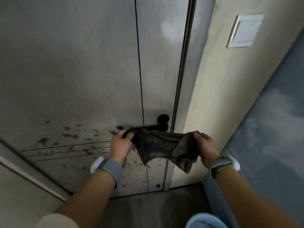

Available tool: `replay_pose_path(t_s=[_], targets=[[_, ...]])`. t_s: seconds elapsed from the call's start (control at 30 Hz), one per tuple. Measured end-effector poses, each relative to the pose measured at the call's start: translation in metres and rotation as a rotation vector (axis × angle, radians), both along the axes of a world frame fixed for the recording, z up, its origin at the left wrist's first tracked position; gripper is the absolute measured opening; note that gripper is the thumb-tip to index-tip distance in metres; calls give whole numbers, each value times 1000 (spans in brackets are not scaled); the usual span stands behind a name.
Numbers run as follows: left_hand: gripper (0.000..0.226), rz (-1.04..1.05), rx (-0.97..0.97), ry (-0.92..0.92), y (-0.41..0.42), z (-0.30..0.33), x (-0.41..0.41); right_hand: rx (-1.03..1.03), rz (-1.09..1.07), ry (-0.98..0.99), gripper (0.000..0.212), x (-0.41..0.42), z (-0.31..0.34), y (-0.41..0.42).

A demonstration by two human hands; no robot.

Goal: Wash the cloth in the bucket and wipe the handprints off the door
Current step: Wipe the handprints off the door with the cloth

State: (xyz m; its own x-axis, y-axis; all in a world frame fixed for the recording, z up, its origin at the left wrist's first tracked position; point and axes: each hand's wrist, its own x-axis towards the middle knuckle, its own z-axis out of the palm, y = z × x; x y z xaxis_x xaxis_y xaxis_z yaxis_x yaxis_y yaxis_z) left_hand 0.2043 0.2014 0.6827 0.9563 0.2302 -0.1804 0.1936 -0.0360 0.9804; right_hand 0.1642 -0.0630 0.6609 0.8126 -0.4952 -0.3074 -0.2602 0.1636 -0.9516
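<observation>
A dark, damp-looking cloth [162, 146] hangs stretched between my two hands in front of the grey door [82, 71]. My left hand [120, 144] pinches its left corner and my right hand [205, 145] grips its right edge. Dark smudgy handprints [70, 134] dot the door's lower half, left of and below the black lever handle [162, 124]. The handle sits just behind the cloth's top edge. No bucket is in view.
The metal door frame [185, 79] runs down the right of the door, beside a cream wall [213, 96] with a white switch plate [245, 31]. A blue-grey wall [271, 129] lies at the far right. The dark floor [148, 209] shows below.
</observation>
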Motion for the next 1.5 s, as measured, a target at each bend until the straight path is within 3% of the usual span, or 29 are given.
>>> replay_pose_path(t_s=[0.17, 0.27, 0.47, 0.6, 0.7, 0.9, 1.03, 1.23, 1.43, 1.5], targets=[[9, 68, -234, 21, -6, 17, 18, 208, 114, -94, 20, 43, 19, 20], [7, 50, -181, -102, -17, 23, 38, 296, 180, -272, 16, 73, 31, 33], [50, -433, 550, -69, -38, -12, 69, -361, 177, 70, 41, 119, 2, 50], [58, -492, 1019, -173, -53, -24, 82, -784, 169, 178, 66, 135, -6, 68], [54, -520, 1156, -228, -66, -28, 80, -949, 155, 216, 74, 135, -16, 80], [45, -586, 1145, -317, -62, -37, 93, -751, 76, 170, 48, 136, -26, 79], [36, -637, 1152, -411, -58, -43, 98, -707, 88, 210, 52, 132, -31, 84], [40, -628, 1113, -475, -46, -55, 93, -408, -18, 226, 29, 122, -29, 90], [51, -599, 839, -403, -33, -68, 85, -169, -107, 173, 35, 113, -34, 103], [48, -576, 756, -376, -33, -70, 87, -35, -185, 96, 28, 104, -39, 112]])
